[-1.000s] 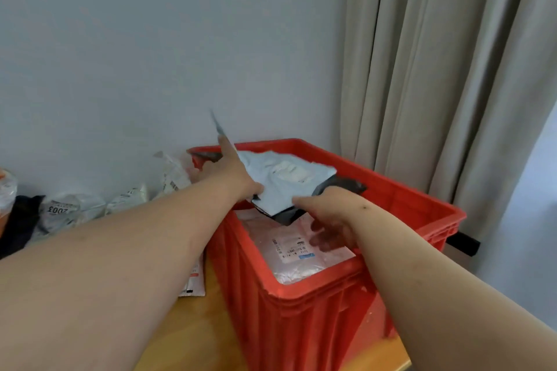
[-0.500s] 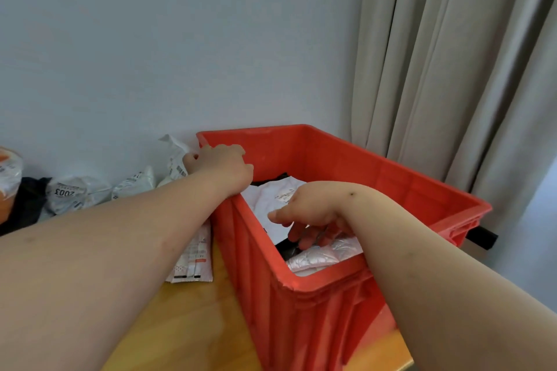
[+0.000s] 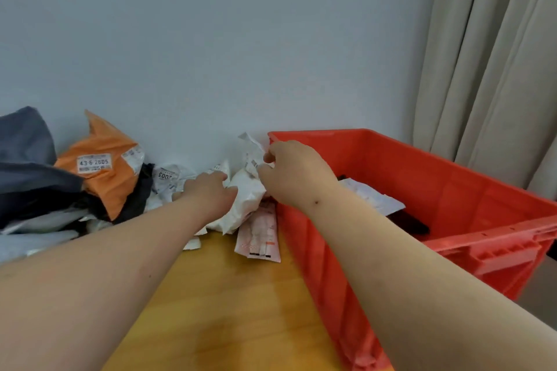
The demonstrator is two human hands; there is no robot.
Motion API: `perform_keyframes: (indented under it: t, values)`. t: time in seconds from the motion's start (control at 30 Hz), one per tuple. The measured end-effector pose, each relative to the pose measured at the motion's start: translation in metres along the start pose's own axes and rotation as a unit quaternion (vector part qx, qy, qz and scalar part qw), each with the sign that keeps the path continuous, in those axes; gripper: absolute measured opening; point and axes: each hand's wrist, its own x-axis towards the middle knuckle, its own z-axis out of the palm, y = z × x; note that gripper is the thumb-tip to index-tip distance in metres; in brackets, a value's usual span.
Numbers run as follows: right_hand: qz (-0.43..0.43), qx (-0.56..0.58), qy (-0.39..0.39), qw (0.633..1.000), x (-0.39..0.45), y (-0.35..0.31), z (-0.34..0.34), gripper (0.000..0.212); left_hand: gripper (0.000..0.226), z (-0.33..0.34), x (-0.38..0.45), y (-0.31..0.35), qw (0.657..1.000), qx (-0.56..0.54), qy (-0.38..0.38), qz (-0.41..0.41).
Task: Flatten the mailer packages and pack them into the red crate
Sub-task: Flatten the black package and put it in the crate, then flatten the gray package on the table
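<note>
You are at the pick-up step: both hands are on the next white mailer, which lies crumpled on the table against the outer left wall of the red crate. Your left hand rests on its left side with fingers curled over the plastic. Your right hand pinches its raised upper flap between thumb and fingers, just outside the crate's far left corner.

The next move, as I judge it, is to draw the mailer clear, press it flat, then carry it to the right, over the rim and into the crate.

Inside the crate, to the right of your right wrist, 1 white mailer and something dark show; the crate floor is hidden. A pink mailer lies partly under the white one. The pile left of your left hand, including an orange mailer, runs off the frame. Your fingertips are mostly hidden by the hands' backs.
</note>
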Motion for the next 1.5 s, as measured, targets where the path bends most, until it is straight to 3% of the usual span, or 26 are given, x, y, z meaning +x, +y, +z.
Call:
perform_keyframes:
  t: [0.23, 0.47, 0.67, 0.8, 0.97, 1.23, 1.33, 1.4, 1.5]
  values:
    - [0.031, 0.038, -0.16, 0.986, 0.0, -0.017, 0.089, 0.026, 0.054, 0.004, -0.019, -0.088, 0.998, 0.005, -0.052, -0.021]
    - [0.006, 0.04, -0.247, 0.968, 0.012, -0.056, 0.168, 0.027, 0.05, 0.013, -0.017, -0.162, 0.998, 0.0, -0.053, -0.031]
    - [-0.047, 0.08, -0.246, 0.965, 0.031, -0.117, 0.205, 0.044, 0.038, -0.009, -0.019, -0.209, 0.996, -0.042, 0.063, -0.045]
    - [-0.093, 0.117, -0.184, 0.971, 0.041, -0.162, 0.221, 0.038, 0.032, -0.038, -0.019, -0.244, 0.979, -0.079, 0.179, -0.051]
    - [-0.174, 0.108, -0.086, 0.975, 0.059, -0.218, 0.221, 0.045, 0.03, -0.059, -0.023, -0.283, 0.964, -0.117, 0.22, -0.087]
    - [-0.2, 0.019, -0.188, 0.961, 0.089, -0.271, 0.217, 0.031, 0.036, -0.073, -0.028, -0.318, 0.932, -0.233, 0.238, -0.14]
    - [-0.193, 0.111, -0.169, 0.96, 0.084, -0.271, 0.213, 0.036, 0.043, -0.08, -0.028, -0.321, 0.885, -0.357, 0.238, -0.18]
    - [-0.18, 0.174, -0.151, 0.956, 0.076, -0.276, 0.207, 0.04, 0.05, -0.086, -0.03, -0.318, 0.807, -0.505, 0.213, -0.22]
    - [-0.157, 0.266, -0.122, 0.943, 0.061, -0.28, 0.193, 0.023, 0.07, -0.094, -0.036, -0.305, 0.681, -0.672, 0.148, -0.249]
